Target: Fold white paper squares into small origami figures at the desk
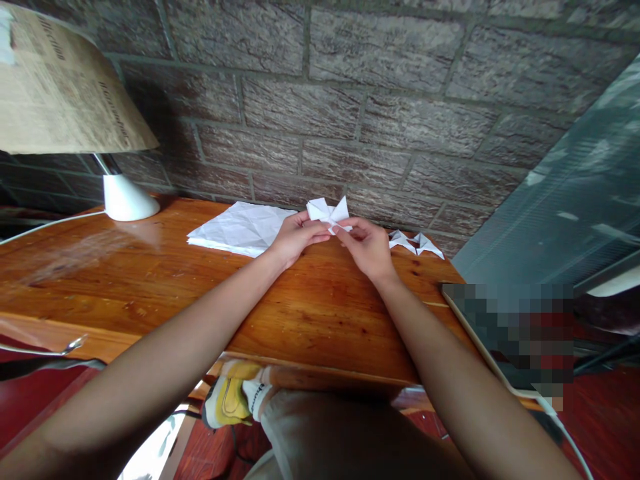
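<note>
— Table [300, 313] is bearing what?
— Lamp [75, 100] is standing at ten o'clock, creased sheets [240, 227] at eleven. Left hand [293, 241] and right hand [369, 248] are pinching, fingers nearly together, folded paper [327, 213] at twelve.
— Step?
— Shaping folds, seemingly; next move is calling for steady pinching and firm creasing.
— Writing?
— Lamp's print is proving uncertain; sock [256, 398] is reading "thum", remainder unclear.

Folded white paper [326, 211]: partly hidden by the left hand [295, 239] and right hand [369, 245]. Paper stack [240, 227]: right corner behind the left hand. Lampshade [65, 87]: cut off at left, smallest lettering illegible from here. Flat device [493, 340]: screen blurred into blocks, unreadable.
</note>
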A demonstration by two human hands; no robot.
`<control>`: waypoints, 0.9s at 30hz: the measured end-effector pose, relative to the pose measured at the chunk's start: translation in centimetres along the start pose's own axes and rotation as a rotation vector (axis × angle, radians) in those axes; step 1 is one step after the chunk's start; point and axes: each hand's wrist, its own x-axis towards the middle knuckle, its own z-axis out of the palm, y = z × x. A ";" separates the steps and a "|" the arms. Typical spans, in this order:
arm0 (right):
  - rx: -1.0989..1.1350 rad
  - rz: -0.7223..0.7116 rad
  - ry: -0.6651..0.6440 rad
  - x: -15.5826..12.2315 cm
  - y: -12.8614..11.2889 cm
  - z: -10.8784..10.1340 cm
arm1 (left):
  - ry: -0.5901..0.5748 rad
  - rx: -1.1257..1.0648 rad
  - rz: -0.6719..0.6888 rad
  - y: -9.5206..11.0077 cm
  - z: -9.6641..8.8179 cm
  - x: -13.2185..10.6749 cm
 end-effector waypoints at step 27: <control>0.167 0.063 -0.068 0.0 -0.5 0.1 | 0.034 -0.077 -0.018 -0.6 -0.2 0.2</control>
